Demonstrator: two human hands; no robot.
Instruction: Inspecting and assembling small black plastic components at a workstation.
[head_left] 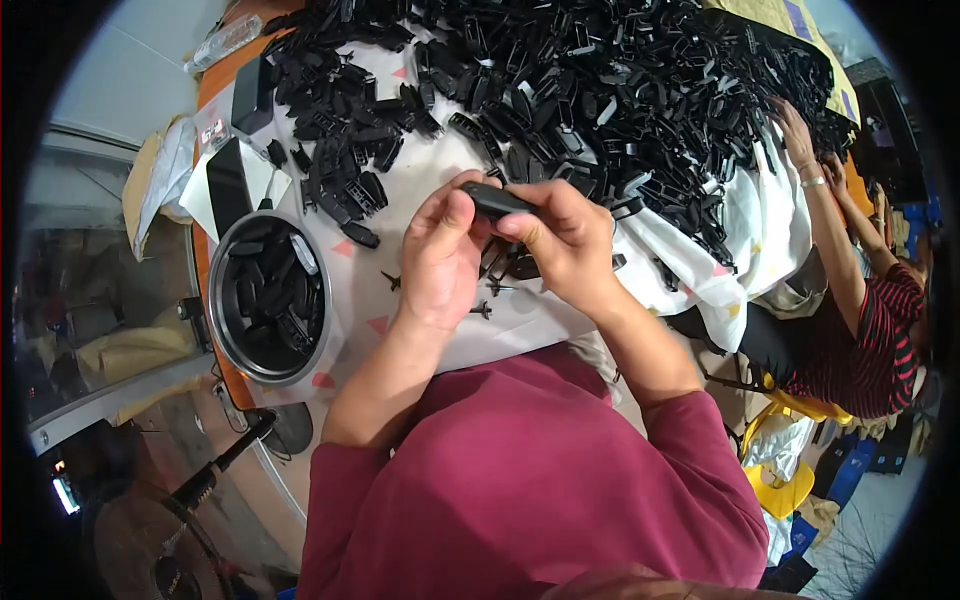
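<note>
Both hands meet over the near part of the table around a small, dark, oblong plastic casing (497, 200) with rounded ends. My left hand (442, 255) pinches its left end between thumb and fingers. At the other end, my right hand (567, 238) grips it, with the thumb along the near edge. Under and between the hands lie a few small dark pieces (482, 309) and another black casing (524, 268), partly hidden. To the left stands a round metal bowl (222, 335) holding several black casings (262, 290) and one with a silvery edge.
A large heap of black plastic parts (560, 80) covers the far side of the white patterned tablecloth (420, 185). A dark phone-like slab (228, 185) and a clear bottle (225, 45) are at the left. On the right, another person's arm (830, 215) reaches into the heap.
</note>
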